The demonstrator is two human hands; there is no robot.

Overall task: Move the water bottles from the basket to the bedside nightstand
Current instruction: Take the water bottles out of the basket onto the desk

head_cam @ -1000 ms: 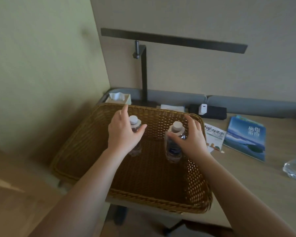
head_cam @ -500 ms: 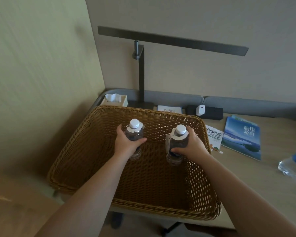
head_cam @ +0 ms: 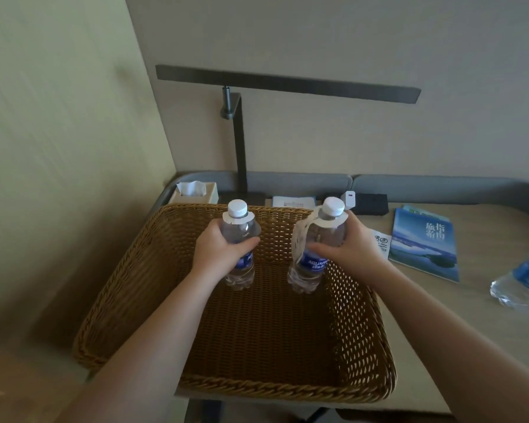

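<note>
A brown wicker basket (head_cam: 129, 300) sits on the left end of a pale table. My left hand (head_cam: 217, 251) is wrapped around a clear water bottle (head_cam: 239, 230) with a white cap and blue label, held upright above the basket floor. My right hand (head_cam: 345, 248) grips a second, similar water bottle (head_cam: 318, 236) with a paper tag hanging from its neck, also upright and lifted. Both bottle bases hang inside the basket, near its far wall.
Another water bottle (head_cam: 522, 282) lies on the table at the right edge. A blue booklet (head_cam: 425, 242), a leaflet, a black box with a white charger (head_cam: 370, 203), a tissue box (head_cam: 196, 192) and a dark desk lamp (head_cam: 240, 141) stand behind the basket. A wall runs along the left.
Both hands closed on the two bottles and raised them off the basket floor; the bottles now sit higher against the far rim.
</note>
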